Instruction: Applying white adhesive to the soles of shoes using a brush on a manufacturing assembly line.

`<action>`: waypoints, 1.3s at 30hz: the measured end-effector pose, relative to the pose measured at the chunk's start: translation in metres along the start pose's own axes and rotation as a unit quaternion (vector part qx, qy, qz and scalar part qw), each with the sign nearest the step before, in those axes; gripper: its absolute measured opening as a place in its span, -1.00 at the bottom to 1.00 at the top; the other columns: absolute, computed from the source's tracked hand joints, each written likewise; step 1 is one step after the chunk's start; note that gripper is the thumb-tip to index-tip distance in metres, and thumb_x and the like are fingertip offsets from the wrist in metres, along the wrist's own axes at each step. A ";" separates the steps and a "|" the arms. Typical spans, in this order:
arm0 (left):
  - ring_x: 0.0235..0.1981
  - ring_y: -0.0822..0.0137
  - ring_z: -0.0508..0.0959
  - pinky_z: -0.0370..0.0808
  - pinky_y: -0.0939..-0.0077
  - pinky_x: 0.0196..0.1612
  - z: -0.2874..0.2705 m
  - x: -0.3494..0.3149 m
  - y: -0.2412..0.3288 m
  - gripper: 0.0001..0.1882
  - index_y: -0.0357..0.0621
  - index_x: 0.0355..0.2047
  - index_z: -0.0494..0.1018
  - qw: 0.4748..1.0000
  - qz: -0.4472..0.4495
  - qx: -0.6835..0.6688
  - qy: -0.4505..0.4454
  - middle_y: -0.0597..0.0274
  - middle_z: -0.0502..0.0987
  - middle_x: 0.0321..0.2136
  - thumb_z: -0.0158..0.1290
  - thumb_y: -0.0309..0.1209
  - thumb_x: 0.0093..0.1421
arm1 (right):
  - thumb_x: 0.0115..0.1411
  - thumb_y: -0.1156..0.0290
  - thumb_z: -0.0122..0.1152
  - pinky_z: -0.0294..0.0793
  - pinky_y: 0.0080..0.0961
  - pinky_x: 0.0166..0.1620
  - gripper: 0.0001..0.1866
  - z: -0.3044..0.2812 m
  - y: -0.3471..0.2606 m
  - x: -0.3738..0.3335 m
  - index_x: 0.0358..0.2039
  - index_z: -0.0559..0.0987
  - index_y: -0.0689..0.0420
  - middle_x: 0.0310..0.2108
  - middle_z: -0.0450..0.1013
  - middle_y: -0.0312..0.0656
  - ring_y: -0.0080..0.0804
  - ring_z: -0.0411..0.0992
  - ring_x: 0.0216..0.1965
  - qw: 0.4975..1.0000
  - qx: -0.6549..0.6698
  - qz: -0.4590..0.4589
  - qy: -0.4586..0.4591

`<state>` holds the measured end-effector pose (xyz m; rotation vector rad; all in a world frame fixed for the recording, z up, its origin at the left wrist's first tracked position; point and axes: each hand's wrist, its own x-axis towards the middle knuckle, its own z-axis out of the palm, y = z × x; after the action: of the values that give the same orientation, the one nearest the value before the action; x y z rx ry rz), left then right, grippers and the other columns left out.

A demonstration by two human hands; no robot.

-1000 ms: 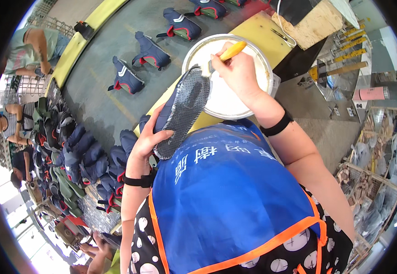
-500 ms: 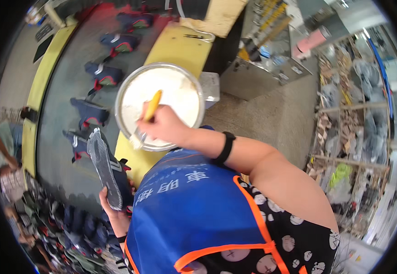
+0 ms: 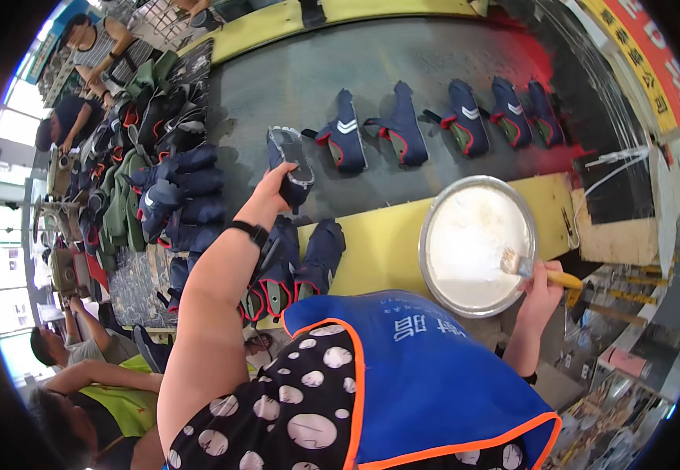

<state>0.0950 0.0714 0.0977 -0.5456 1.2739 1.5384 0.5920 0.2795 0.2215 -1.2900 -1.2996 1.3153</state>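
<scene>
Brush (image 3: 523,265) and bowl (image 3: 424,254) stood out on the right side of the scene, where the person's right hand (image 3: 542,294) was at work. Its fingers were curled snugly round the brush's yellow handle, the end of which poked out to the right. The pale bristles pointed left, over the white substance (image 3: 469,235) in the round metal bowl; whether they touched it I could not tell. The bowl rested on the yellow near edge of the bench (image 3: 379,258).

Farther off and to the left, the left hand (image 3: 277,184) was stretched out over the bench's dark grey top. Its fingers were wrapped round one end of a navy shoe (image 3: 293,153), whose black, pale-rimmed underside faced up. I couldn't tell if the shoe touched the surface below.

To the right of that, a row of five shoe uppers (image 3: 402,129), navy with red trim, stretched across the grey top. More navy shoes (image 3: 320,254) sat on the near edge, left of the bowl and close to the person's blue apron (image 3: 441,376). A heap of shoes (image 3: 175,192), navy, green and black, covered the left side, with several co-workers (image 3: 109,47) beyond it.
</scene>
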 end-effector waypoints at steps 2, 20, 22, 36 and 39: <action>0.01 0.14 0.55 0.52 0.07 -0.05 0.018 0.016 0.008 -0.11 0.04 0.31 0.18 0.984 0.094 0.074 0.131 0.14 0.46 0.09 0.32 -0.42 -0.04 | 0.31 0.49 0.16 0.28 -0.69 -0.54 -0.86 -0.002 -0.004 0.000 -0.37 0.39 0.14 -0.54 0.31 -0.36 -0.67 0.25 -0.63 0.999 -0.025 -0.003 0.030; 0.05 0.09 0.53 0.50 0.11 -0.04 -0.008 -0.041 -0.025 -0.15 -0.06 0.33 0.22 0.796 0.084 0.598 -0.035 -0.07 0.47 0.13 0.20 0.10 0.14 | 0.30 0.49 0.17 0.27 -0.71 -0.52 -0.87 0.048 -0.015 -0.007 -0.37 0.41 0.16 -0.53 0.29 -0.36 -0.67 0.26 -0.60 1.000 -0.018 0.014 -0.006; 0.02 -0.02 0.57 0.50 0.22 0.09 -0.024 -0.077 -0.064 -0.01 -0.36 0.19 0.36 0.645 0.123 0.753 -0.046 -0.25 0.52 0.03 0.12 0.31 0.06 | 0.30 0.48 0.18 0.31 -0.68 -0.51 -0.87 0.063 -0.022 -0.008 -0.37 0.42 0.17 -0.52 0.31 -0.34 -0.65 0.29 -0.59 0.999 -0.027 0.007 -0.046; -0.13 0.15 0.64 0.56 0.32 -0.03 -0.002 -0.073 -0.169 -0.22 -0.02 0.15 0.46 0.660 0.166 0.729 -0.074 0.00 0.63 -0.20 0.37 -0.17 -0.14 | 0.31 0.50 0.16 0.31 -0.70 -0.54 -0.86 0.042 -0.010 -0.015 -0.39 0.41 0.16 -0.55 0.37 -0.31 -0.67 0.29 -0.65 0.991 0.056 0.001 -0.124; -0.11 0.15 0.61 0.53 0.38 0.02 -0.029 -0.045 -0.162 -0.05 -0.07 0.25 0.36 0.859 0.131 0.478 -0.127 -0.10 0.57 -0.07 0.47 -0.13 -0.17 | 0.30 0.50 0.17 0.32 -0.70 -0.54 -0.86 0.024 -0.007 -0.013 -0.39 0.41 0.16 -0.55 0.37 -0.32 -0.67 0.29 -0.64 0.992 0.047 0.000 -0.114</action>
<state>0.2488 0.0131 0.0533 0.4767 1.7299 0.9348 0.5688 0.2650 0.2280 -1.0992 -1.3741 1.5412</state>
